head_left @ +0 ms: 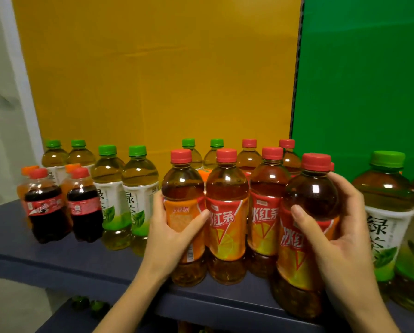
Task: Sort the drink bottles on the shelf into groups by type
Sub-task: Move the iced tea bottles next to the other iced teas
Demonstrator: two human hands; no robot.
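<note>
**Both hands on iced-tea bottles, front row**

Your left hand (174, 227) is wrapped around the label of a red-capped iced tea bottle (183, 212): thumb on its left side, fingers curled across the front. That bottle stands upright on the dark blue shelf (57, 258), near the front edge.

Your right hand (340, 239) is clamped on another red-capped iced tea bottle, the near one (309, 227): thumb across the front just below the shoulder, fingers around the right side up near the cap. Its base sits at the shelf's front lip; can't tell if it's resting or lifted.

Between your hands: two more iced tea bottles (226, 212), upright, side by side, the left one touching the bottle in your left hand. Behind them, more red caps and two green caps in the back row.

Left of your left hand: two green tea bottles (125, 195) just beside it, then two small cola bottles (64, 205) further out, with orange-capped bottles (29, 169) and two more green tea bottles behind.

Right of your right hand: a large green-capped green tea bottle (388, 212), close to your knuckles but apart, and another bottle cut off at the frame edge.

Behind the shelf: yellow panel (153, 80) over your left hand, green panel (364, 80) over your right.
</note>
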